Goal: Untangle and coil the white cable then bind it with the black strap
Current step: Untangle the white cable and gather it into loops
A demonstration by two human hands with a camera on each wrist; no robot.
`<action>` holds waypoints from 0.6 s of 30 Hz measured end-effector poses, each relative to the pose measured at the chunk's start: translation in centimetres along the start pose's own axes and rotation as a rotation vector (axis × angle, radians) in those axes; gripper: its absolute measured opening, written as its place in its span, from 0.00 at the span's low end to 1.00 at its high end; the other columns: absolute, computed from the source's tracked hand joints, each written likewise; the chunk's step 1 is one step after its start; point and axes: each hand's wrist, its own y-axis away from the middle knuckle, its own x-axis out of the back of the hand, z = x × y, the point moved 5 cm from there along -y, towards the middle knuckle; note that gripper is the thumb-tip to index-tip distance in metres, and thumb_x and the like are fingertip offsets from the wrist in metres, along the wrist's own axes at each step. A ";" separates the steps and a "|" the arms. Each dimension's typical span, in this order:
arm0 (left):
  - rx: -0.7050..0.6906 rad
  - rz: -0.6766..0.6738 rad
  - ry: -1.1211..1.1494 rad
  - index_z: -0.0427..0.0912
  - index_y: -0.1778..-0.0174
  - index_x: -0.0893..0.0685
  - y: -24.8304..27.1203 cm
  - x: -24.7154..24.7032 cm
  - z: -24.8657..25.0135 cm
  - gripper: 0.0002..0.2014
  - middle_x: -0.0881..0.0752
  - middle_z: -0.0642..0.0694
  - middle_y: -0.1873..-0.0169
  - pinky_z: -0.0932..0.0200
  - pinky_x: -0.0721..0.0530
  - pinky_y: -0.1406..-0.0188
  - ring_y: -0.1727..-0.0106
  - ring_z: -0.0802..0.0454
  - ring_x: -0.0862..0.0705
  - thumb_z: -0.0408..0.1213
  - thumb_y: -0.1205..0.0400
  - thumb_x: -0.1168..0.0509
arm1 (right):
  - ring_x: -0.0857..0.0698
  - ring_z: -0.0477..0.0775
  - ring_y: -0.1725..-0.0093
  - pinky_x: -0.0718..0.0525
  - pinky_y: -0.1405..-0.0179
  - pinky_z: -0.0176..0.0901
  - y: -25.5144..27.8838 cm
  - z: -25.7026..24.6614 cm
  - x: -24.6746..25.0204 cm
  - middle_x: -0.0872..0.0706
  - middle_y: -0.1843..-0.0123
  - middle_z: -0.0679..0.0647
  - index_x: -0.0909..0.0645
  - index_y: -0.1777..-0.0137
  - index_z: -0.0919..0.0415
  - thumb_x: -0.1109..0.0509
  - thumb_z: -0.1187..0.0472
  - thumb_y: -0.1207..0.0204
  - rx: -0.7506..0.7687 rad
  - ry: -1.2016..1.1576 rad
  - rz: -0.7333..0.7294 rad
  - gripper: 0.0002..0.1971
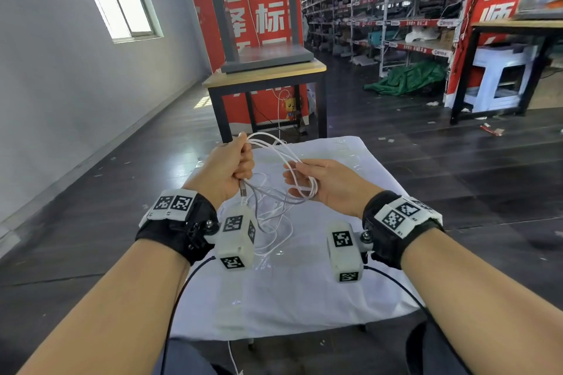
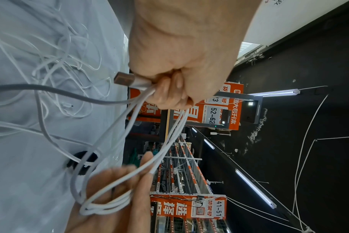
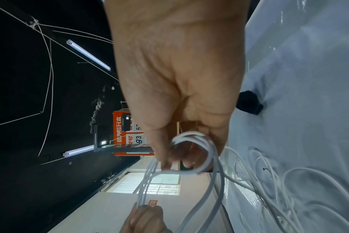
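Head view: both forearms reach forward over a white-covered table [image 1: 320,298], hands raised above it. Left hand [image 1: 227,169] is a closed fist, knuckles up, fingers gripping a bundle of white cable [image 1: 275,151] loops, with the plug [image 1: 243,189] poking out below the fist. Right hand [image 1: 327,181] sits palm inward, fingers loosely curled through the far end of the same loops, thumb on top. Rest of the cable lies in a loose tangle on the table under the hands.

Left wrist view adds the black strap [image 2: 84,162] lying on the table cloth beneath the stretched cable strands, and the metal plug tip beside the fist. Right wrist view shows the loop bend hooked over the right fingers [image 3: 163,157], with the strap just beside the palm's edge.
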 end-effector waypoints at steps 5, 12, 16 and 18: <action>-0.007 0.020 0.005 0.43 0.69 0.29 0.0 0.2 -0.2 0.18 0.35 0.54 0.84 0.68 0.45 0.87 0.85 0.60 0.41 0.43 0.12 0.44 | 0.26 0.44 0.73 0.20 0.70 0.34 0.2 0.1 0.3 0.26 0.71 0.49 0.16 0.48 0.65 0.36 0.64 0.17 -0.023 -0.005 0.056 0.08; 0.009 0.014 0.004 0.43 0.69 0.29 0.0 0.0 -0.4 0.19 0.36 0.53 0.82 0.68 0.43 0.87 0.83 0.60 0.41 0.45 0.12 0.43 | 0.35 0.43 0.83 0.23 0.68 0.33 0.3 0.3 -0.5 0.10 0.52 0.58 0.22 0.49 0.64 0.36 0.63 0.17 -0.066 0.118 -0.026 0.04; 0.059 0.017 0.095 0.43 0.69 0.29 -0.3 0.2 -0.8 0.19 0.34 0.53 0.84 0.68 0.43 0.87 0.85 0.60 0.41 0.45 0.12 0.44 | 0.34 0.41 0.79 0.23 0.65 0.33 0.3 0.5 -0.4 0.24 0.72 0.46 0.24 0.52 0.58 0.35 0.69 0.19 -0.070 0.261 -0.047 0.05; 0.078 0.017 0.101 0.43 0.70 0.30 -0.3 0.2 -1.0 0.20 0.33 0.52 0.82 0.68 0.43 0.86 0.84 0.60 0.41 0.46 0.12 0.45 | 0.34 0.41 0.78 0.23 0.66 0.32 0.3 0.5 -0.4 0.29 0.77 0.44 0.26 0.56 0.58 0.35 0.70 0.20 -0.073 0.279 -0.052 0.07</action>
